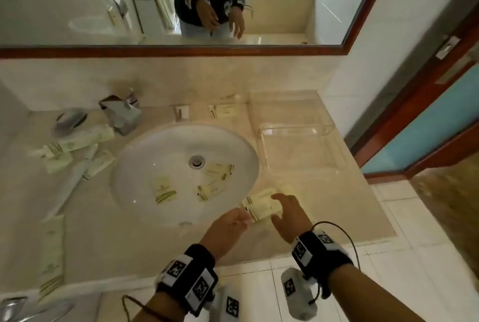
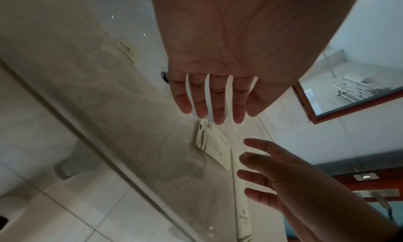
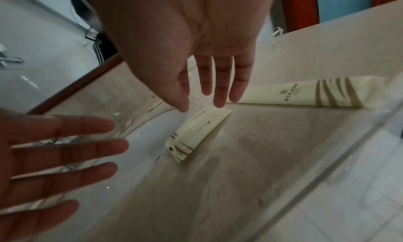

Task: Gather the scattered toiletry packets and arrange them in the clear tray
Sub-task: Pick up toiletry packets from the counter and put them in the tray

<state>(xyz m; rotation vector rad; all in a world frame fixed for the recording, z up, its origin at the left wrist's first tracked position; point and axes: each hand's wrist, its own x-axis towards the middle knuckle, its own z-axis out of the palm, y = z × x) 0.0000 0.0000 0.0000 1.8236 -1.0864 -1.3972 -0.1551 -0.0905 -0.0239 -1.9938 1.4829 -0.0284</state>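
2 hands, left hand (image 1: 228, 228) and right hand (image 1: 290, 218), hover spread-fingered, flanking packet (image 1: 261, 207).

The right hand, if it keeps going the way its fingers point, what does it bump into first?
Probably the small cream packet at the sink's edge: the right hand points its open fingers at that packet's near end. Depth is unclear.

Soft, even daylight is seen throughout; a lamp glares at 1 o'clock in the left wrist view. Motion blur and edge distortion are present; hand shadows darken the worktop (image 3: 250, 159).
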